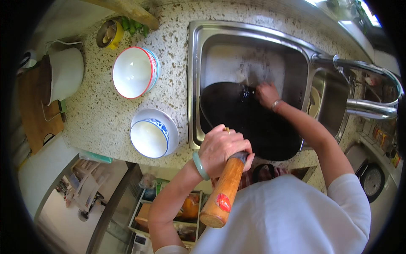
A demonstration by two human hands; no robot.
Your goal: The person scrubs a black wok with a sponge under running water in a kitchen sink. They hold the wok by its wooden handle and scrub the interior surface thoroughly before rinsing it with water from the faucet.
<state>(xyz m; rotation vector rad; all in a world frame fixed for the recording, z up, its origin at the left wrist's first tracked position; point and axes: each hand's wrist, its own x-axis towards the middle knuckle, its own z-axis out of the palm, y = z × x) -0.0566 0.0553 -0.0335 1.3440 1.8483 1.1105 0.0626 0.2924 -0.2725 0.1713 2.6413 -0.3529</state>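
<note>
Left hand (222, 148) with fingers clamped on wok (249, 120) handle (224, 190), right hand (267, 94) fingers closed on dark scrubber (247, 91) inside wok, in sink (253, 59), bowls (135, 72) on table (97, 114)

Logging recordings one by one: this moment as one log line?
left hand: gripping wooden handle | right hand: scrubbing inside black wok | wok: in sink

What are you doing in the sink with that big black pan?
A person is scrubbing a big black wok that sits in the steel sink. The left hand grips the wok's wooden handle to hold it. The right hand presses a dark scrubber against the inside of the wok. On the speckled counter to the left, stacks of bowls stand by a white pot.
</note>
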